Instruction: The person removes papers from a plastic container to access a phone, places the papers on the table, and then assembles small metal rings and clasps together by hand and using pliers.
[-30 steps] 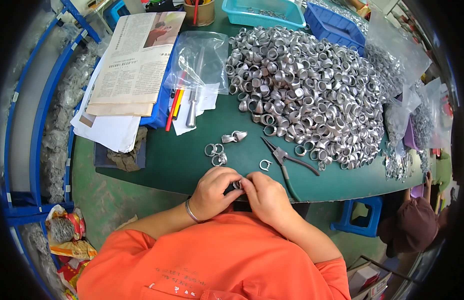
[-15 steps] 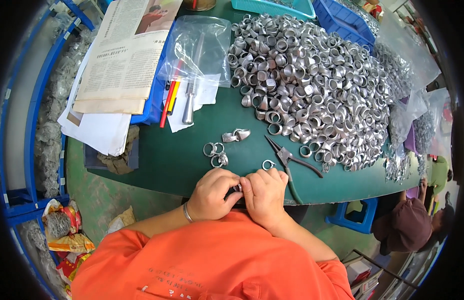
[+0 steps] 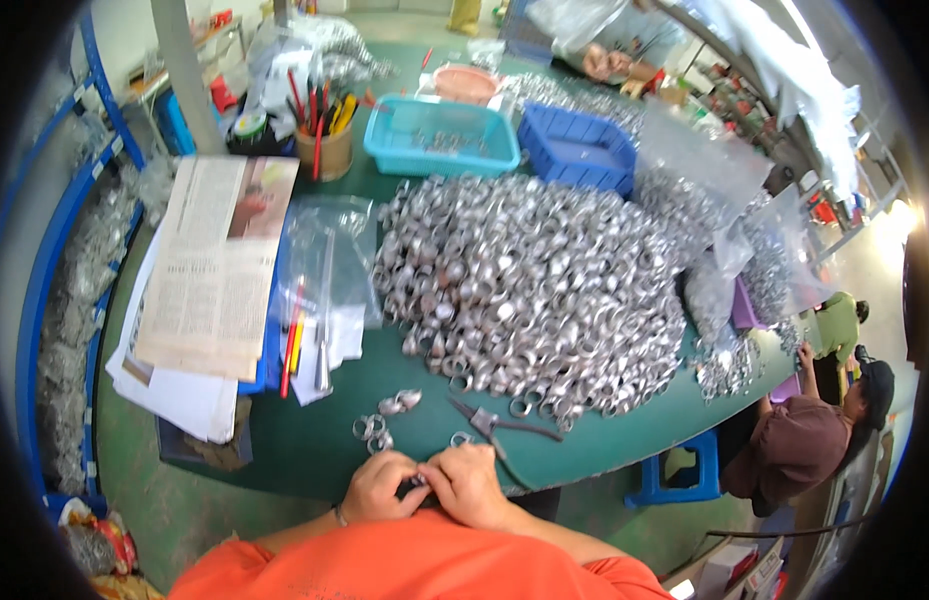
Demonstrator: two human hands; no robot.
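At the near table edge my left hand and my right hand meet, their fingers pinched together on a small silver ring. The fingers mostly cover it. Just beyond my right hand lies a single ring, beside dark-handled pliers whose jaws point away to the left. A few rings sit together past my left hand, with a pair of wider-topped rings behind them. Beyond all of these spreads a large heap of silver rings.
On the left lie a newspaper, a clear plastic bag, a red pen and a tapered metal rod. A pen cup, a turquoise basket and a blue crate stand behind. A person is at the right, past a blue stool.
The view has tilted up, showing more of the far table and room. My hands stay together at the table edge, still pinching the ring. Pliers and loose rings keep their places.
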